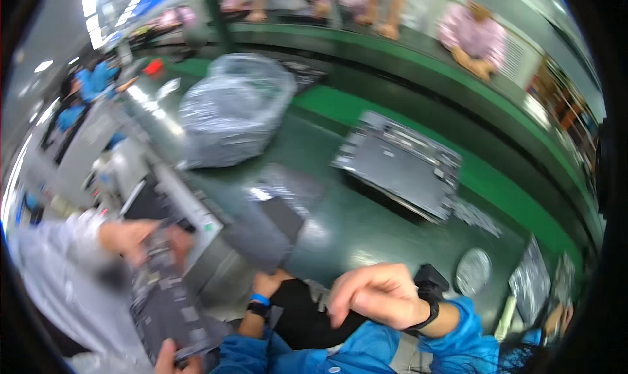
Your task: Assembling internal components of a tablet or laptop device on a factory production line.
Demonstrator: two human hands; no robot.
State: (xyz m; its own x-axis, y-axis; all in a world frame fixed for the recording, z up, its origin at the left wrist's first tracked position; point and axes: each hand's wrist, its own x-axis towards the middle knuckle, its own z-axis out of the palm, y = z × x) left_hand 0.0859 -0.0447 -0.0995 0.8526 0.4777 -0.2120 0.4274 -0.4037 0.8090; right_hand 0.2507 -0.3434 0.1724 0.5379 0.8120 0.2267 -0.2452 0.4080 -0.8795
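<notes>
My right hand, a black band on its wrist, hangs above my lap at the table's near edge. Its fingers curl inward, and nothing shows in them. Lower and to the left, my left hand wears a blue band and a dark watch. It is at the bench edge beside a flat grey sheet; its fingers are blurred, and whether it touches the sheet is unclear. A smaller dark rectangular piece lies over that sheet. Farther right is a stack of grey laptop-like metal panels.
At left, a co-worker's hands hold a dark panel with small parts. A large plastic-wrapped bundle stands at the back. Right of me are a clear round disc-shaped item and a plastic bag. Other people sit beyond the green conveyor.
</notes>
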